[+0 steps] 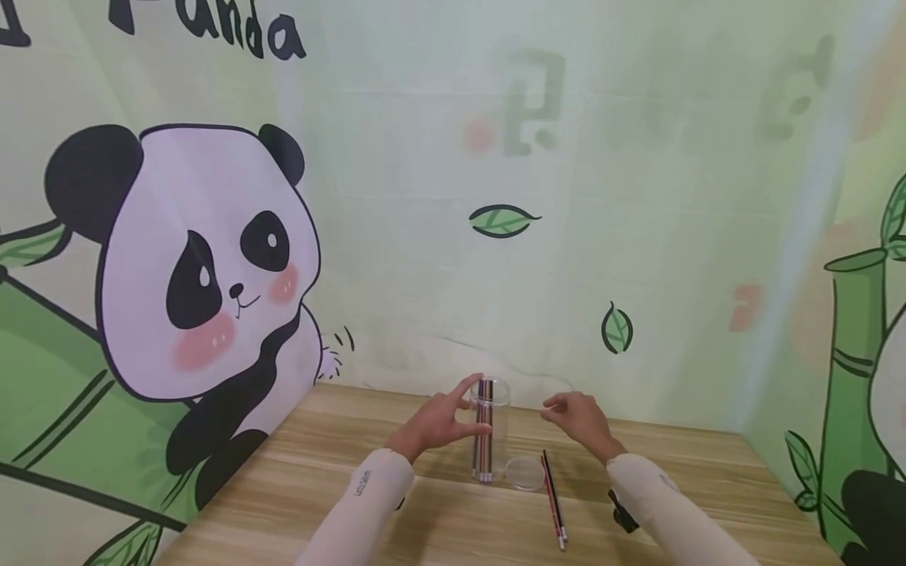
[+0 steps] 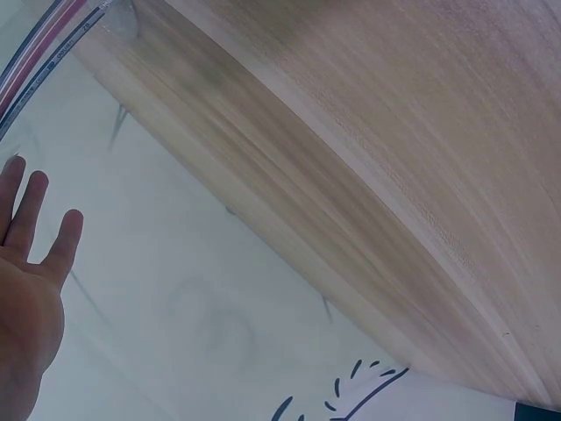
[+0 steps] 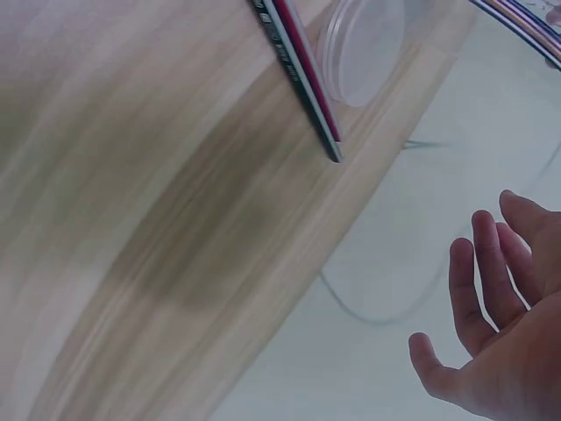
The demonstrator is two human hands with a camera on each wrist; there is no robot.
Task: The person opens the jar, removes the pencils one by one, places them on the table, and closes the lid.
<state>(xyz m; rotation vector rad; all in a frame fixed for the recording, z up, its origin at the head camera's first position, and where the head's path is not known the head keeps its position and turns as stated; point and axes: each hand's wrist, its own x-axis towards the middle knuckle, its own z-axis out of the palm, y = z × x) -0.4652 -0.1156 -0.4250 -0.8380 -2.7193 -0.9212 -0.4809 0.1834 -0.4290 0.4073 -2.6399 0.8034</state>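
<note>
A tall clear plastic jar point(image 1: 500, 432) stands upright on the table, holding several dark striped pencils point(image 1: 484, 440). My left hand point(image 1: 432, 420) is at the jar's left side, its thumb across the front and a finger up by the rim. In the left wrist view, the visible fingers point(image 2: 31, 206) of that hand are straight and spread. Off to the jar's right, my right hand point(image 1: 576, 420) hovers with loosely bent fingers and nothing in them. A round clear lid point(image 1: 525, 474) lies beside the jar. Two pencils point(image 1: 554, 503), one black and one red, lie just right of it.
The wood-grain table point(image 1: 283, 503) runs back to a pale green cloth wall point(image 1: 410, 275) printed with pandas, leaves and bamboo. A dark strap point(image 1: 623, 511) shows at my right wrist.
</note>
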